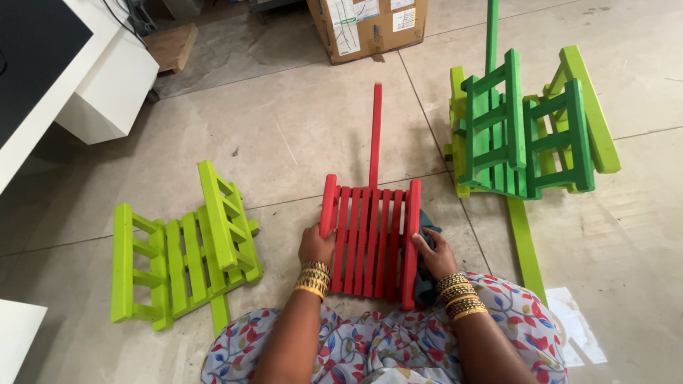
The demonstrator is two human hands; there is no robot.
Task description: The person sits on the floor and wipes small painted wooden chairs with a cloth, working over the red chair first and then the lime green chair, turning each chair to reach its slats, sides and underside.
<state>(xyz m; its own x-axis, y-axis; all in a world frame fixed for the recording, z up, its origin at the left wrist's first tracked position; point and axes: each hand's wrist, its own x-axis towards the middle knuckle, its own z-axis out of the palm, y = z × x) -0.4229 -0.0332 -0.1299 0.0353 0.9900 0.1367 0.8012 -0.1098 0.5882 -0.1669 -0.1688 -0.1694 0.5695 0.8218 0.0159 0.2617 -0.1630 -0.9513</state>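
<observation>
A red slatted wooden rack (370, 238) lies flat on the tiled floor in front of me, with one long red slat sticking out past its far edge. My left hand (316, 247) grips its left rail. My right hand (432, 254) holds the right rail, and a dark cloth (425, 274) lies under that hand. Both wrists wear gold bangles.
A lime green slatted rack (181, 252) lies to the left. A stack of dark green and lime racks (523, 131) stands at the right, with a loose lime slat (525, 245) beside it. A cardboard box (366, 25) sits at the back, white furniture (107, 85) at the top left.
</observation>
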